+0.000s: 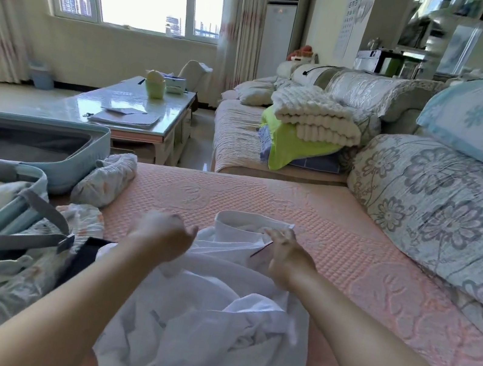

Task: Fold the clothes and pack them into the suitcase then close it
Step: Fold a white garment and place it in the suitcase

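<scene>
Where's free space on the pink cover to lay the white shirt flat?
Free: the pink cover beyond the white shirt up to its far edge, and the strip between shirt and floral cushion. Crowded: the left, where patterned clothes and a rolled garment lie beside the open suitcase.

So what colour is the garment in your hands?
Plain white; the garment shows best in the head view.

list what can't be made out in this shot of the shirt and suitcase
Head view only:
suitcase: cut off by the left edge, its contents mostly unseen.
left hand: motion-blurred, grip on the white shirt unclear.
wall chart: too small to read.
</scene>
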The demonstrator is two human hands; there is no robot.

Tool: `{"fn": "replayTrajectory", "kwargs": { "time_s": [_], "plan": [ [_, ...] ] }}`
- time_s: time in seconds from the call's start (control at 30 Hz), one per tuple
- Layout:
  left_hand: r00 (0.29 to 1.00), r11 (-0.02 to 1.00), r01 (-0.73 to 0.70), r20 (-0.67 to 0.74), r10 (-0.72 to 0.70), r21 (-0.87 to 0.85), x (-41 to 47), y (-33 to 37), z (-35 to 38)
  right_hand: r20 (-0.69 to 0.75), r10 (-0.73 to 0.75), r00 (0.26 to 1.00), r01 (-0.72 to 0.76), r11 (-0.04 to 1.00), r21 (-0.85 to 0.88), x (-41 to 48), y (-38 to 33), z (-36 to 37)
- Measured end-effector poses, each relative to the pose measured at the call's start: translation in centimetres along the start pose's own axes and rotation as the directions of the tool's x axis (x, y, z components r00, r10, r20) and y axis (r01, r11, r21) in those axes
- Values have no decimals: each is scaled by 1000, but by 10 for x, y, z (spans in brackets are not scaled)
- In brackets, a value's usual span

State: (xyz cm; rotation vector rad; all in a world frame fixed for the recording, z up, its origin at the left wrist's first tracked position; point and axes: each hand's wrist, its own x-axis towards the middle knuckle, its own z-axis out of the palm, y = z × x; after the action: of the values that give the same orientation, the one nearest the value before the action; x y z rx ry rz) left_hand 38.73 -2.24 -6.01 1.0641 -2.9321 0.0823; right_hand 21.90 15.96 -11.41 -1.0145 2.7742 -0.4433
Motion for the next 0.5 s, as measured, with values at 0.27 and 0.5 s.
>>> {"fn": "replayTrajectory", "kwargs": {
  "time_s": [0.27,0.5],
  "plan": [
    [925,922,-378,-83,371,-86,62,65,24,-72,241,968,-238,970,36,48,26,-19],
    [901,922,-372,200,386,-104,110,72,56,-22,143,989,-130,945,300,89,30,1]
  ]
}}
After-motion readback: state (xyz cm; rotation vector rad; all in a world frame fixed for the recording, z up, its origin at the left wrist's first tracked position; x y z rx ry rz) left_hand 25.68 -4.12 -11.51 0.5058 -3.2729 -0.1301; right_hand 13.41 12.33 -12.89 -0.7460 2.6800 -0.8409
